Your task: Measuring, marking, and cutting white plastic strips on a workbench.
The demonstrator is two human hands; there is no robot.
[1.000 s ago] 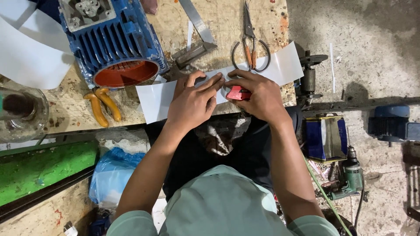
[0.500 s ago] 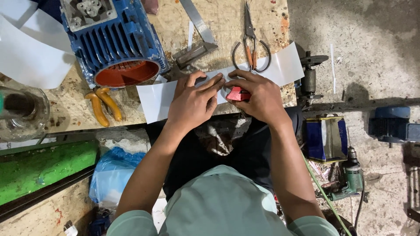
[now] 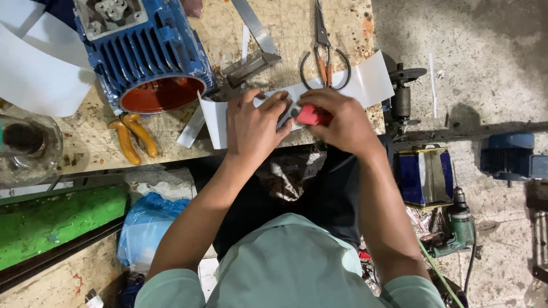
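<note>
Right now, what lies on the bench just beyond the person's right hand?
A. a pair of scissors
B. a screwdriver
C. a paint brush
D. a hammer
A: a pair of scissors with orange inner grips lies on the wooden bench, its loops just above the right hand, which holds a small red thing on the white sheet.
</note>
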